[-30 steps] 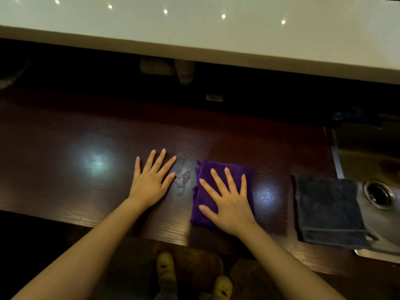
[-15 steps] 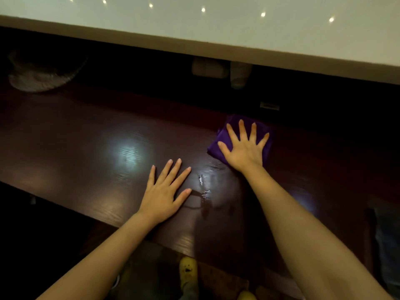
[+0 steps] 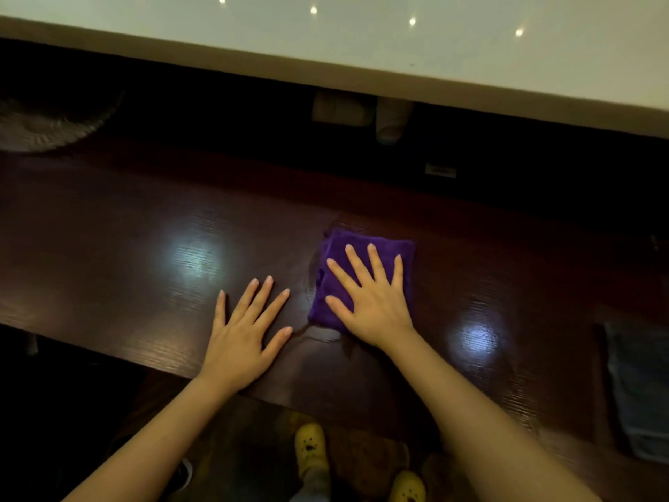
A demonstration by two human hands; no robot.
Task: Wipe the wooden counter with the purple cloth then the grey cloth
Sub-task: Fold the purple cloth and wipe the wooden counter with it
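The right hand (image 3: 376, 306) lies flat, fingers (image 3: 356, 260) spread, pressing the folded purple cloth (image 3: 365, 280) onto the dark wooden tabletop (image 3: 144, 226). The left hand (image 3: 242, 338) rests open beside it, gripping nothing. Even palm pressure and overlapping strokes seem wise (the folded grey cloth (image 3: 640, 389) waits far right).

We see bare dark wooden counter (image 3: 108, 240) open to the left of the flat left hand (image 3: 242, 342). To the right of the right hand (image 3: 373, 302), free surface runs up to the folded grey cloth (image 3: 640, 389). Beyond the fingertips, a pale overhanging ledge (image 3: 362, 41) limits height.
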